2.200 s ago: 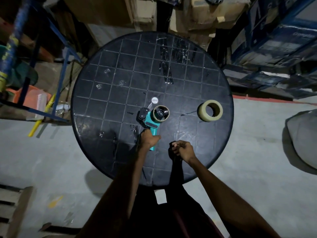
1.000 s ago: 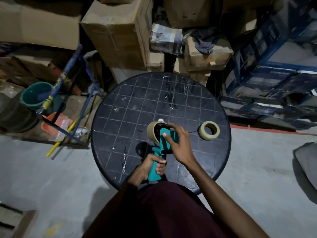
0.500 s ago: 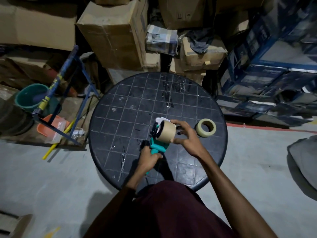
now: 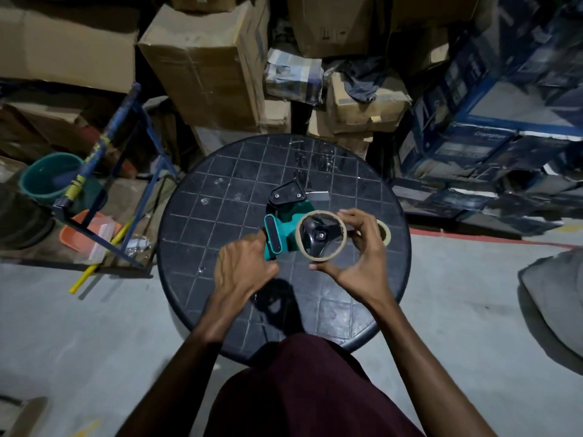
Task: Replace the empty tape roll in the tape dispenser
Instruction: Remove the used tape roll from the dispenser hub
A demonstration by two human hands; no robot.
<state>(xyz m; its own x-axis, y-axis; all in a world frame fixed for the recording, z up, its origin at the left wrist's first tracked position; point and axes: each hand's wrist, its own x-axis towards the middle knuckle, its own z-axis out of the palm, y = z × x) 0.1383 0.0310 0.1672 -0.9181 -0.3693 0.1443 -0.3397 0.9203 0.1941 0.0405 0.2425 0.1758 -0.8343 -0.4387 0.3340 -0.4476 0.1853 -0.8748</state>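
Teal tape dispenser [image 4: 285,238] is held above the round black table [image 4: 202,288]: left hand [image 4: 243,269] wraps its handle, fingers curled and hidden under the palm, while right hand [image 4: 359,257] pinches the empty cardboard core [image 4: 321,235] by its rim, still around the black hub. New tape roll [image 4: 385,234] lies on the table just behind the right hand, mostly hidden by it. Far right, blue cartons [image 4: 492,146] read "Crompton"; smaller print is too blurred to read.
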